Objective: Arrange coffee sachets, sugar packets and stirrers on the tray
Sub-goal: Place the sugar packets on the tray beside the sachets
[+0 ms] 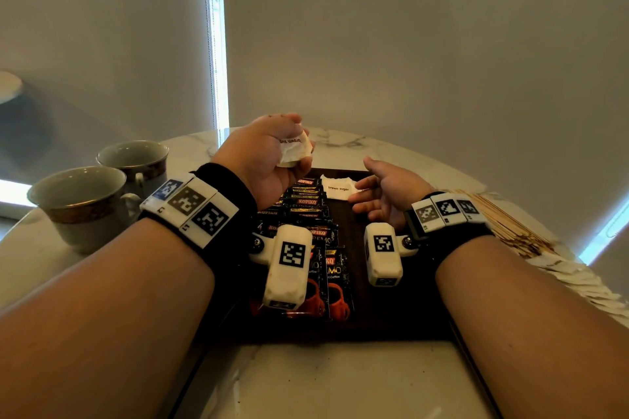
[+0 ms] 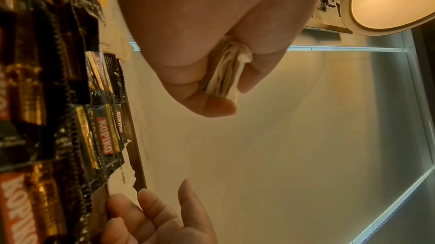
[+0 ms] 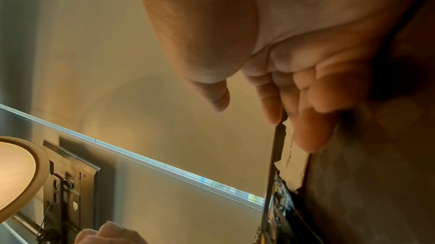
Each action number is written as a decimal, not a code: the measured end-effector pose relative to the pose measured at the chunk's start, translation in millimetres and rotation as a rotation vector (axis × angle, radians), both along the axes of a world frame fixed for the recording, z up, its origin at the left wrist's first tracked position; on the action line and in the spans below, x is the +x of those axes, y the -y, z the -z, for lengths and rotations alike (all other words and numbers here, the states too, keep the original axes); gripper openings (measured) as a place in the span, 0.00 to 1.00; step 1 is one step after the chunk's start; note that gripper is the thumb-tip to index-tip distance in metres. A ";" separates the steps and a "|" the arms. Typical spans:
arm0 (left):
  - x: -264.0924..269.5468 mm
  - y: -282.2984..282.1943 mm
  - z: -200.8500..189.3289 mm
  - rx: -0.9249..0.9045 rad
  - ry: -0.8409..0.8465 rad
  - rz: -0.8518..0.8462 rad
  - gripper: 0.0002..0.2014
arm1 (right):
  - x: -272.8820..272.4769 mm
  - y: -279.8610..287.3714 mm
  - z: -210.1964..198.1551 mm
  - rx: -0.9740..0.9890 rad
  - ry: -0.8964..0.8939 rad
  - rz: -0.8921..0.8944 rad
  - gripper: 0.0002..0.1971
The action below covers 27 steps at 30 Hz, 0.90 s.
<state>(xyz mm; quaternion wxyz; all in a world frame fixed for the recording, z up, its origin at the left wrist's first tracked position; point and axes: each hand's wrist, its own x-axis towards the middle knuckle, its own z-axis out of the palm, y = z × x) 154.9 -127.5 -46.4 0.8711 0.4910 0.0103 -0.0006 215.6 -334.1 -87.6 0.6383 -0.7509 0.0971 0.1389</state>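
Kopiko coffee sachets (image 1: 306,211) overlap on the dark tray (image 1: 354,323), beneath the left hand (image 1: 272,150), whose curled fingers clutch a brown sugar packet stack (image 1: 294,148). Right hand (image 1: 384,194), relaxed, touches one laid packet (image 1: 338,188). Loosened, the stack could scatter. Stirrers (image 1: 503,221) beyond the right wrist look blurred.

Coffee sachets (image 1: 304,201) read "KOPIKO"; sugar packet (image 1: 338,188) "brown sugar".

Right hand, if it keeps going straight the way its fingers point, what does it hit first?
The right hand points left across the tray. It would likely meet the sugar packet lying there first; its fingertips look already at that packet's edge.
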 end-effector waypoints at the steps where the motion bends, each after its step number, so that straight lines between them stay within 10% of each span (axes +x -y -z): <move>1: -0.3 -0.1 0.0 0.001 0.000 0.000 0.08 | -0.1 -0.1 0.1 0.003 0.004 0.005 0.26; 27: -3.2 0.1 -0.9 -0.058 -0.017 -0.001 0.09 | -0.6 7.1 -3.0 0.005 0.024 0.211 0.25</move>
